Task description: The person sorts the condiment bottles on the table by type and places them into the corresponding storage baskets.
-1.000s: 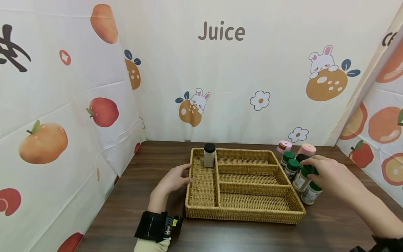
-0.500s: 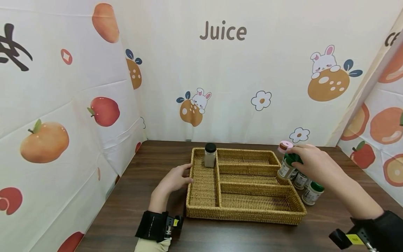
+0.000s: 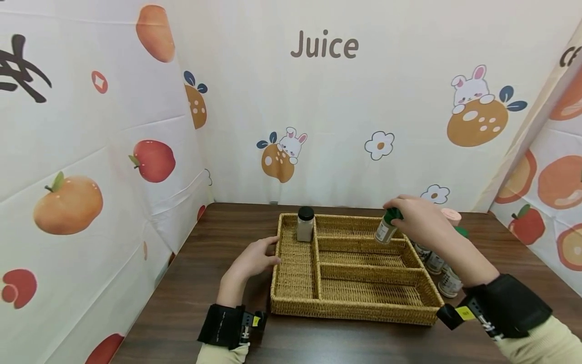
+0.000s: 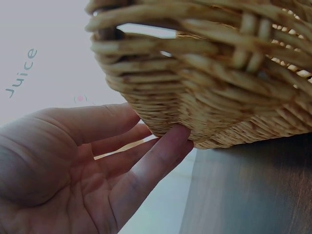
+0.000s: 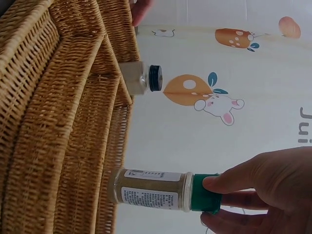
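Observation:
My right hand (image 3: 422, 220) pinches a spice jar (image 3: 384, 231) by its green cap, holding it tilted over the back right compartment of the wicker basket (image 3: 354, 307). In the right wrist view, brownish powder and white labels show on the spice jar (image 5: 151, 190); thumb and fingers sit on its cap. My left hand (image 3: 251, 260) touches the basket's left wall with its fingertips. Close up in the left wrist view, the left hand (image 4: 92, 165) has extended fingers against the weave. A black-capped jar (image 3: 305, 228) stands at the back of the long left compartment.
Several more jars stand right of the basket, partly hidden by my right forearm, among them a pink-capped jar (image 3: 451, 216) and a green-capped jar (image 3: 450, 284). Printed cloth walls enclose the dark wooden table (image 3: 191, 283) at the back and sides.
My right hand has gripped a green-capped jar from the group on the right, lifted it and carried it left over the basket. The left hand has stayed at the basket's left wall.

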Demonstrator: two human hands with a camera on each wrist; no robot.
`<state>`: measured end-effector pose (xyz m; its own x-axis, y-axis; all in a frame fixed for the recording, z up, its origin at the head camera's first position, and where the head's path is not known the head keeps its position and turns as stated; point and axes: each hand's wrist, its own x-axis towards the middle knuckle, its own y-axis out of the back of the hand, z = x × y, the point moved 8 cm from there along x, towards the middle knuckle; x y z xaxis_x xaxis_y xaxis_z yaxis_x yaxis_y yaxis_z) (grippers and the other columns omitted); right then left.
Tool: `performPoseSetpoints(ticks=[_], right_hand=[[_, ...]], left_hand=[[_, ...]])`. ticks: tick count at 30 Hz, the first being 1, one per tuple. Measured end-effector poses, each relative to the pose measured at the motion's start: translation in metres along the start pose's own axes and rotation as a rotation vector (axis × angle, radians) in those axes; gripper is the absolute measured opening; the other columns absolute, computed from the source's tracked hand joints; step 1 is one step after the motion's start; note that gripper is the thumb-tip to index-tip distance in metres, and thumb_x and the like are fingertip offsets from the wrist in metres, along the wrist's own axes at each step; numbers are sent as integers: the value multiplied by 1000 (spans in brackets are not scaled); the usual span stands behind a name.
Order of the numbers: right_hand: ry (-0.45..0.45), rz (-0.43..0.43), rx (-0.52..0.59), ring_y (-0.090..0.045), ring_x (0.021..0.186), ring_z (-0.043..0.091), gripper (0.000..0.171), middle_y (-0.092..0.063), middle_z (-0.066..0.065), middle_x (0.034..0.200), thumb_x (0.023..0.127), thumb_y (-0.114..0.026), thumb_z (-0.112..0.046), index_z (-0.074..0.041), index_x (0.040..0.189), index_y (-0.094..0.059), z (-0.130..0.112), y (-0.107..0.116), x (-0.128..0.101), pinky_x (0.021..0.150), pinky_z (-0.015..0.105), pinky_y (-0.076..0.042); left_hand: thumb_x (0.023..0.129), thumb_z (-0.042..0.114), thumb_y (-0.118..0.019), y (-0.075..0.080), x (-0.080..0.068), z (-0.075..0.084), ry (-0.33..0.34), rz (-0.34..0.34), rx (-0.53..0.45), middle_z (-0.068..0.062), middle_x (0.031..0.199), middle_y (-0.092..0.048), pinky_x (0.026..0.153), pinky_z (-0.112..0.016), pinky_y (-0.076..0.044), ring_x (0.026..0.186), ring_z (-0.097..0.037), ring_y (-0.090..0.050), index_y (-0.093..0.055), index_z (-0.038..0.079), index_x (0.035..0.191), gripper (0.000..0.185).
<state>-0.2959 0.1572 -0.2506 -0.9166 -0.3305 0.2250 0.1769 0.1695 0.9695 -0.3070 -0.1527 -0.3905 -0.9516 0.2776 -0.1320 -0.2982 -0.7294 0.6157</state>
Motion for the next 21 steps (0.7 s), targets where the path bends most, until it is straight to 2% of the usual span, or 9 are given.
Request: performPoseSetpoints(ticks=[13,21], right_hand=[[2,-10,-8,-66,105,40,33,-66,22,121,90,-69,-5,0,123,-67,-16,-11,25,81,50,-56],[-3,-19,27,-64,110,42,33,-66,24,122,92,-66,-4,1,125,-66,-28,-17,44,89,53,-54]], left_hand=[[97,7,-64,-1,0,-1,4,-9,-18,-22,148,-50,85,-41,-56,127,-35,-58,-40,7,153,61],[96,6,-65,0,-1,1,-5,2,-20,-22,146,-52,84,-42,-56,127,-38,-57,-42,7,152,61]])
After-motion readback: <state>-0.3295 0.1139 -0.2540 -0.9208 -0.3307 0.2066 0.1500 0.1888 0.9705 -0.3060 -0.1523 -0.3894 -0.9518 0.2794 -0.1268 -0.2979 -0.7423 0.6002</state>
